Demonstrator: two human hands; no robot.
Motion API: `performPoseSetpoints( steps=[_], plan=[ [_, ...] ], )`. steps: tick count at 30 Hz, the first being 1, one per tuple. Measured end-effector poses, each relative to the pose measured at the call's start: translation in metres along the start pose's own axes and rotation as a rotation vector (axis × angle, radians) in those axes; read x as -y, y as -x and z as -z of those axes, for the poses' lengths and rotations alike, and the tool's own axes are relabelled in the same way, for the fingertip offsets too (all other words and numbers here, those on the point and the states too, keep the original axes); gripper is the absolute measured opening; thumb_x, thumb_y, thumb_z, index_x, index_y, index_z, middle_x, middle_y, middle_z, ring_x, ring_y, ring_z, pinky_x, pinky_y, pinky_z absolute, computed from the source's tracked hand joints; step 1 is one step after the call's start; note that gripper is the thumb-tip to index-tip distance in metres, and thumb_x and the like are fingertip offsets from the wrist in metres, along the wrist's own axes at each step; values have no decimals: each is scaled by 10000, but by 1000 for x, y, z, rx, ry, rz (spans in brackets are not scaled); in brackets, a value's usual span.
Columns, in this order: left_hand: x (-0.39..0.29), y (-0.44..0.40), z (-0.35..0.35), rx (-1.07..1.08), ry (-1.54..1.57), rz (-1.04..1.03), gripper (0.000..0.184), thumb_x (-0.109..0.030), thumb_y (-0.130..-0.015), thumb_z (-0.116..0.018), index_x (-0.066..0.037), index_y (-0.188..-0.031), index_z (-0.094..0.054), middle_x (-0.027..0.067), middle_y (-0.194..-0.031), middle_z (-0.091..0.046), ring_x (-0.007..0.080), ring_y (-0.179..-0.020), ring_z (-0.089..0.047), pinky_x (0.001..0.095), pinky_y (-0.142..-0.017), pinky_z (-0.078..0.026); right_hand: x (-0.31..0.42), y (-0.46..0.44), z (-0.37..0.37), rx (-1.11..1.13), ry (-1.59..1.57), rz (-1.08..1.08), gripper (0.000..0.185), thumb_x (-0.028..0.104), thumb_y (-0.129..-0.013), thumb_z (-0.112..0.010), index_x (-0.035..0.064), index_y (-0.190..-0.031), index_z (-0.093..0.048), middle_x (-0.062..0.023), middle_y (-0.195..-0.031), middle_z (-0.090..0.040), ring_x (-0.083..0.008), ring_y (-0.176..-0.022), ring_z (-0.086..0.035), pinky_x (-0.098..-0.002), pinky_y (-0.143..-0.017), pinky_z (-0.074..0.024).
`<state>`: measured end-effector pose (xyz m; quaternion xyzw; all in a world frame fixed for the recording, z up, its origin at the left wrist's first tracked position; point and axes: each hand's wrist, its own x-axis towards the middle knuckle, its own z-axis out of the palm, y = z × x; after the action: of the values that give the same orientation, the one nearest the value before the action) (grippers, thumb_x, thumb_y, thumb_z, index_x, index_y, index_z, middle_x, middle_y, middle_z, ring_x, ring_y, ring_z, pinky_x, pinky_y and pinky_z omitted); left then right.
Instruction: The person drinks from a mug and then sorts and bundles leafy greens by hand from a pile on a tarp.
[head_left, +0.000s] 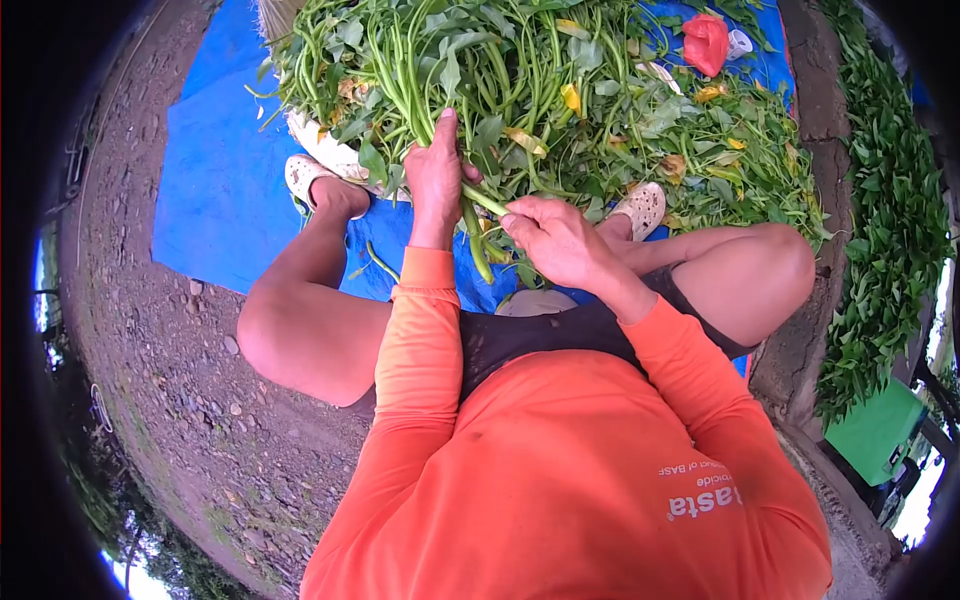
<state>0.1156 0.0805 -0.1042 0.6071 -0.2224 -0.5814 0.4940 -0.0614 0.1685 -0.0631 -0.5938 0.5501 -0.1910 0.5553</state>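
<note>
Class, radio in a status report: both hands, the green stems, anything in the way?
Left hand gripping green stems. Right hand on a thick stem between the hands. Leafy pile close in, yellowed leaf nearby.

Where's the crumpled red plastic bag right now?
Head view, upper right: the crumpled red plastic bag lies beside the pile of leafy green stems, immediately left of a small white container, near the right edge of the blue tarp.

White lettering upside down on the chest of an orange shirt, large word ending "asta", its first letter partly lost in a fold, small ® mark beside it, smaller partial word "bicide", small line ending "of BASF", its start unclear
</note>
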Motion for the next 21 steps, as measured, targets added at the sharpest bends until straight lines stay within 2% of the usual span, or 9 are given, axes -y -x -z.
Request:
performPoseSetpoints(
  steps=[3,7,10,11,14,15,18,19,21],
  plan=[
    [-1,0,-3,26,184,130,454,-482,-991,-742,-131,-793,-534,-8,-608,-424,142,-503,-455,339,-483,-433,0,1,-7,236,-476,-268,240,212,-1061,-608,13,-1142,-715,-4,-878,-688,-66,-705,-632,-235,-556,-488],
    [-3,1,0,-109,111,22,454,-494,-1003,-728,-132,-824,-521,-19,-616,-422,131,-504,-463,314,-465,-411,-3,5,-11,233,-585,-407,304,200,-1046,-624,-29,-1236,-685,-47,-988,-726,-106,-749,-703,-240,-593,-571],
    [-2,-8,9,-110,81,-46,448,-490,-1011,-722,-131,-835,-519,-23,-619,-425,126,-494,-452,305,-461,-400,-12,11,-15,90,-479,-410,382,217,-1040,-633,-41,-1320,-666,-75,-1103,-752,-134,-804,-751,-251,-616,-600],
    [-2,-10,11,-110,83,-49,448,-488,-1013,-721,-132,-835,-515,-23,-620,-428,126,-490,-449,303,-461,-399,-13,15,-14,36,-331,-341,338,204,-1002,-618,-34,-1213,-731,-164,-1004,-786,-256,-782,-788,-381,-666,-630],
    [-2,-13,10,-148,102,-76,413,-433,-1031,-714,-113,-837,-538,-34,-593,-460,103,-437,-428,289,-421,-359,-32,21,-9,-75,268,77,292,153,-947,-596,-24,-1107,-764,-253,-973,-774,-407,-802,-773,-504,-760,-619],
    [-5,-12,12,-134,113,-88,413,-437,-1031,-715,-118,-836,-538,-38,-599,-457,98,-439,-417,286,-420,-343,-27,25,-4,11,361,27,268,120,-899,-582,-16,-1028,-773,-292,-993,-747,-493,-866,-731,-567,-857,-578],
    [-19,-15,17,-120,153,-84,424,-449,-1025,-722,-139,-815,-523,-51,-605,-423,87,-449,-374,270,-426,-302,-43,27,11,278,754,-151,250,117,-906,-580,-20,-1006,-763,-272,-1012,-754,-463,-921,-737,-548,-862,-580],
    [-23,-12,20,-89,144,-55,430,-451,-1025,-722,-143,-809,-516,-52,-604,-418,86,-452,-374,267,-428,-301,-44,22,16,102,650,-115,263,143,-932,-601,-16,-1062,-765,-251,-1076,-761,-439,-1027,-734,-510,-917,-576],
    [-25,-8,17,-61,76,0,482,-519,-1023,-698,-205,-767,-436,-68,-617,-355,86,-485,-361,266,-448,-307,-32,2,20,-123,254,96,283,179,-965,-612,-12,-1113,-759,-243,-1104,-762,-421,-1059,-733,-482,-938,-570]
  ],
)
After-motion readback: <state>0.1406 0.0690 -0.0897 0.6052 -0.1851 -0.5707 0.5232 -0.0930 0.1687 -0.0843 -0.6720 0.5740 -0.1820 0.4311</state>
